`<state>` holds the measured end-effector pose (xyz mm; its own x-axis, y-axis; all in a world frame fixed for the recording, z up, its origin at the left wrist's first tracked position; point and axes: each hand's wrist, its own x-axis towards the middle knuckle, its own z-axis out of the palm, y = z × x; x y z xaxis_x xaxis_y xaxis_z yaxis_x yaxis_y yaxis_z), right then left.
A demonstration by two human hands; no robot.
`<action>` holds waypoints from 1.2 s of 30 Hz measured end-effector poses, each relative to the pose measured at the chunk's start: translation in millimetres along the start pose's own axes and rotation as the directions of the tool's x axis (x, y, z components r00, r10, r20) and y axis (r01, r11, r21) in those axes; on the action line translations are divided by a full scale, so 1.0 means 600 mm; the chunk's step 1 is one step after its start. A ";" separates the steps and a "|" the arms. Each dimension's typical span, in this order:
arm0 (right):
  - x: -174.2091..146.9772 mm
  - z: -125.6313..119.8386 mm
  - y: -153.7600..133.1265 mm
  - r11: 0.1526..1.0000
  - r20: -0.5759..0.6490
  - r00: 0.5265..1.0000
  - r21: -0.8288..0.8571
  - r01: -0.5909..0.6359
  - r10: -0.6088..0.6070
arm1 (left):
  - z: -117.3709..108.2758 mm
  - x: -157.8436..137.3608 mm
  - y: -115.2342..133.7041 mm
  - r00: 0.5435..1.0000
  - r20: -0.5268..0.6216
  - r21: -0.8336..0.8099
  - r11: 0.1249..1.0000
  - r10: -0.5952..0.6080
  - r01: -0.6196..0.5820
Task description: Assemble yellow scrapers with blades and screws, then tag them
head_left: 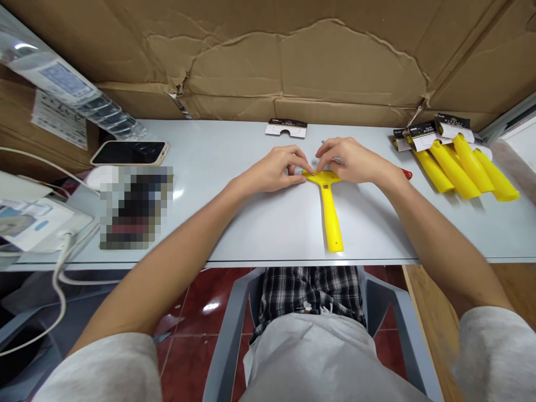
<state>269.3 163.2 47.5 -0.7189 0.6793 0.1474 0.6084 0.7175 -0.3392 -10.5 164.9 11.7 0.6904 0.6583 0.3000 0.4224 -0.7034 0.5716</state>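
A yellow T-shaped scraper handle [332,220] lies on the table, its grip toward the front edge and its wide head at the back. My left hand [285,169] has its fingers bent round the left end of that head, with the thumb alongside. At the head's upper edge, the fingertips of my right hand [349,161] are drawn together in a pinch. Whatever sits between those right fingertips is too small to tell. A greyish, shiny piece shows partly beneath the fingers of each hand. Near the left fingertips, a small metallic spot is visible on the head.
Several yellow handles [456,167] with card labels lie at the right. A red-ended object [407,174] pokes out past my right wrist. Behind my hands is a card label [286,128]. A phone [129,152] and a plastic-wrapped pack [71,78] occupy the left; cardboard [310,67] stands behind.
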 end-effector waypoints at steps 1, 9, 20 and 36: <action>0.000 0.001 -0.001 1.000 0.003 1.000 0.003 -0.001 0.001 | 0.000 0.000 0.000 1.000 0.000 0.005 1.000 0.001 -0.001; 0.001 0.006 -0.002 1.000 0.021 1.000 0.002 -0.018 0.018 | 0.000 0.000 -0.002 1.000 -0.001 0.015 1.000 0.024 -0.024; -0.013 -0.013 0.001 1.000 0.065 0.998 0.008 -0.020 0.019 | 0.001 0.000 -0.003 1.000 -0.006 0.033 0.999 0.019 -0.019; -0.014 -0.010 0.003 1.000 0.066 0.998 0.011 0.000 -0.001 | 0.001 0.000 -0.003 1.000 0.005 0.043 0.999 0.013 -0.014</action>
<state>278.7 159.6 50.8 -0.7399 0.6672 0.0863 0.6048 0.7158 -0.3491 -10.7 165.9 10.3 0.6991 0.6473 0.3036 0.4379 -0.7233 0.5339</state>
